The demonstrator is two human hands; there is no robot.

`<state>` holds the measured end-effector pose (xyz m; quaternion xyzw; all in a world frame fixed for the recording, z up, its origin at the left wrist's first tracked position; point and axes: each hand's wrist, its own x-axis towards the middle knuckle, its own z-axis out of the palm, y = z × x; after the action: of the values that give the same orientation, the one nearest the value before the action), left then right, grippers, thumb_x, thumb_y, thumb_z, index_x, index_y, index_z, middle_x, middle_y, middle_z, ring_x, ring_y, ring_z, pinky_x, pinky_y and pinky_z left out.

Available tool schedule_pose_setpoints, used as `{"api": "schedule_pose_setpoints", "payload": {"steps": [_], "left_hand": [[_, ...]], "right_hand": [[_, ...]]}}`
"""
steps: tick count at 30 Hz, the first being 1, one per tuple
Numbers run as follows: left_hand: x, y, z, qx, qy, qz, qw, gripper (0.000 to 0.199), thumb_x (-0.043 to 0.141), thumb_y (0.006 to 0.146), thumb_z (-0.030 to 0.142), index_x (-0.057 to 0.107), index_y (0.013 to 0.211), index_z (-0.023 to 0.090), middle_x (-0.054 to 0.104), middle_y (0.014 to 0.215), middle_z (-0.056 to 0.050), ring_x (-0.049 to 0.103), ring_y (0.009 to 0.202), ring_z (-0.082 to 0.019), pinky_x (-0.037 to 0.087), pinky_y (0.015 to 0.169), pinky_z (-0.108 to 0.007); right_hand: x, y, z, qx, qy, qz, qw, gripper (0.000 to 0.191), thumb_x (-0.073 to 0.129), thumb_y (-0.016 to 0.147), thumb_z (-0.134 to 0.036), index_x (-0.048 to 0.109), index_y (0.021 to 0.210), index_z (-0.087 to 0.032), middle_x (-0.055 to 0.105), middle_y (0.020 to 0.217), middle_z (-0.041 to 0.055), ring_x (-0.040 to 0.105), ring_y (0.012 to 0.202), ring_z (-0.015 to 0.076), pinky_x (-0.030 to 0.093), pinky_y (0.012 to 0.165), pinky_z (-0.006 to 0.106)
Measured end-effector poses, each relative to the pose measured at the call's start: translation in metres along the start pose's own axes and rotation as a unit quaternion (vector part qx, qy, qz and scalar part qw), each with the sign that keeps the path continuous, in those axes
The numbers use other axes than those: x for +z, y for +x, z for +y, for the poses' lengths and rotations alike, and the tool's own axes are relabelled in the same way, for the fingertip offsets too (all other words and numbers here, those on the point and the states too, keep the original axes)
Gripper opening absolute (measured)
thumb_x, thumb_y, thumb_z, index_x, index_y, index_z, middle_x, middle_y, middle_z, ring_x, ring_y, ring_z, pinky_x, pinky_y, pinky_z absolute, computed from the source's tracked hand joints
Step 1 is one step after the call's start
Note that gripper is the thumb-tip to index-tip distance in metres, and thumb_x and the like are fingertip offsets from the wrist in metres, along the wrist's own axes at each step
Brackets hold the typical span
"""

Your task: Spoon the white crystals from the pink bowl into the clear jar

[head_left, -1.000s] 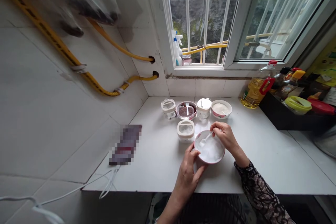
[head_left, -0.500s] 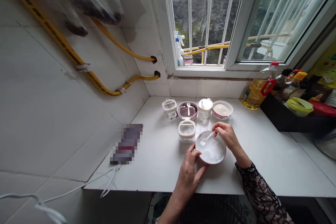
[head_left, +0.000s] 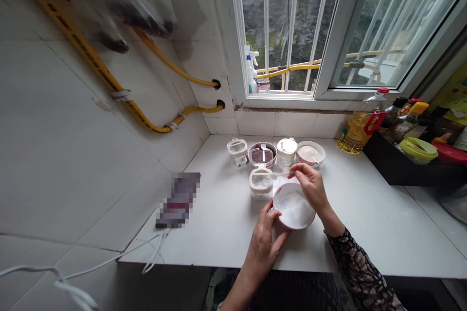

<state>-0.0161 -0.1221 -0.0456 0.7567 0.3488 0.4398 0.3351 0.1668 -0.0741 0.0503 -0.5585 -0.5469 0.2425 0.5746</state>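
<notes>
My left hand [head_left: 265, 235] grips the near left rim of a bowl [head_left: 294, 226] that holds a white, grainy substance. Pinched in my right hand [head_left: 307, 184] is a small white spoon [head_left: 280, 174], its head over the right edge of a clear jar with a cream-rimmed lid [head_left: 261, 190]. That jar stands just behind and left of the bowl and has white contents. Behind it, in a row, are another clear jar [head_left: 237, 153], a bowl of dark red-brown stuff [head_left: 273, 155] with a white spoon on top, a third jar [head_left: 286, 151] and a bowl of pale grains [head_left: 311, 152].
An oil bottle [head_left: 359, 126] stands at the back right beside a black box [head_left: 394, 170] of bottles and lidded tubs. On the left lie a blurred dark flat object [head_left: 178, 201] and a white cable [head_left: 155, 252]. A barred window [head_left: 288, 29] is behind the counter.
My right hand has lifted the spoon out of the bowl and moved it up and left to the near jar. My left hand stays on the bowl.
</notes>
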Motion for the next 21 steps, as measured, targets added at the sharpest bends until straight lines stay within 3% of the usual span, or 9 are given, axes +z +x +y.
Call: {"api": "schedule_pose_setpoints", "payload": {"steps": [2, 5, 7, 10, 13, 16, 21], "left_hand": [[0.001, -0.001, -0.002, -0.001, -0.007, -0.001, 1.0, 0.035, 0.062, 0.088, 0.013, 0.051, 0.119, 0.025, 0.044, 0.151, -0.015, 0.054, 0.137, -0.028, 0.053, 0.107, -0.045], [0.001, -0.002, -0.003, -0.003, -0.008, -0.002, 1.0, 0.036, 0.062, 0.088, 0.013, 0.051, 0.12, 0.025, 0.044, 0.151, -0.015, 0.053, 0.137, -0.029, 0.052, 0.107, -0.046], [0.0, -0.001, -0.002, -0.002, -0.001, -0.005, 1.0, 0.037, 0.062, 0.088, 0.012, 0.05, 0.12, 0.025, 0.044, 0.15, -0.016, 0.053, 0.137, -0.03, 0.052, 0.108, -0.048], [-0.001, 0.0, 0.001, 0.006, 0.009, -0.006, 1.0, 0.038, 0.062, 0.087, 0.011, 0.049, 0.12, 0.026, 0.044, 0.15, -0.016, 0.052, 0.138, -0.03, 0.05, 0.109, -0.049], [-0.003, 0.001, 0.003, 0.017, 0.018, -0.001, 1.0, 0.038, 0.063, 0.087, 0.01, 0.049, 0.118, 0.026, 0.045, 0.149, -0.016, 0.052, 0.139, -0.03, 0.05, 0.109, -0.048], [-0.003, 0.002, 0.004, 0.018, 0.021, -0.001, 1.0, 0.037, 0.063, 0.087, 0.011, 0.049, 0.118, 0.025, 0.046, 0.148, -0.016, 0.054, 0.137, -0.03, 0.051, 0.107, -0.047], [-0.002, 0.0, 0.002, 0.004, 0.018, -0.008, 1.0, 0.037, 0.062, 0.089, 0.012, 0.049, 0.121, 0.026, 0.044, 0.148, -0.016, 0.057, 0.133, -0.029, 0.054, 0.104, -0.046]], "right_hand": [[0.009, -0.004, -0.003, -0.1, -0.074, -0.008, 0.992, 0.017, 0.051, 0.092, -0.025, 0.068, 0.091, -0.021, 0.074, 0.085, 0.0068, 0.067, 0.083, 0.0225, 0.05, 0.082, 0.037], [0.017, -0.008, -0.004, -0.251, -0.184, -0.086, 0.946, 0.026, 0.046, 0.093, -0.012, 0.07, 0.094, -0.023, 0.077, 0.088, 0.0062, 0.065, 0.087, 0.0224, 0.043, 0.094, 0.042], [0.016, -0.008, -0.005, -0.303, -0.205, -0.113, 0.924, 0.03, 0.045, 0.092, -0.008, 0.07, 0.096, -0.023, 0.077, 0.087, 0.0048, 0.065, 0.085, 0.0215, 0.04, 0.097, 0.043], [0.003, -0.006, -0.007, -0.298, -0.178, -0.055, 0.936, 0.027, 0.046, 0.094, -0.01, 0.069, 0.098, -0.023, 0.076, 0.083, 0.0038, 0.065, 0.081, 0.021, 0.042, 0.092, 0.041], [-0.016, -0.004, -0.006, -0.247, -0.168, -0.018, 0.954, 0.02, 0.049, 0.092, -0.015, 0.067, 0.087, -0.023, 0.069, 0.07, 0.0021, 0.062, 0.075, 0.0215, 0.044, 0.085, 0.039], [-0.026, -0.004, 0.002, -0.22, -0.217, -0.063, 0.949, 0.019, 0.049, 0.086, -0.014, 0.064, 0.077, -0.022, 0.067, 0.069, 0.0019, 0.059, 0.068, 0.0195, 0.044, 0.084, 0.038], [-0.014, -0.01, 0.012, -0.198, -0.265, -0.158, 0.931, 0.021, 0.047, 0.083, -0.009, 0.063, 0.075, -0.021, 0.067, 0.066, 0.0008, 0.056, 0.063, 0.0169, 0.04, 0.091, 0.039]]}}
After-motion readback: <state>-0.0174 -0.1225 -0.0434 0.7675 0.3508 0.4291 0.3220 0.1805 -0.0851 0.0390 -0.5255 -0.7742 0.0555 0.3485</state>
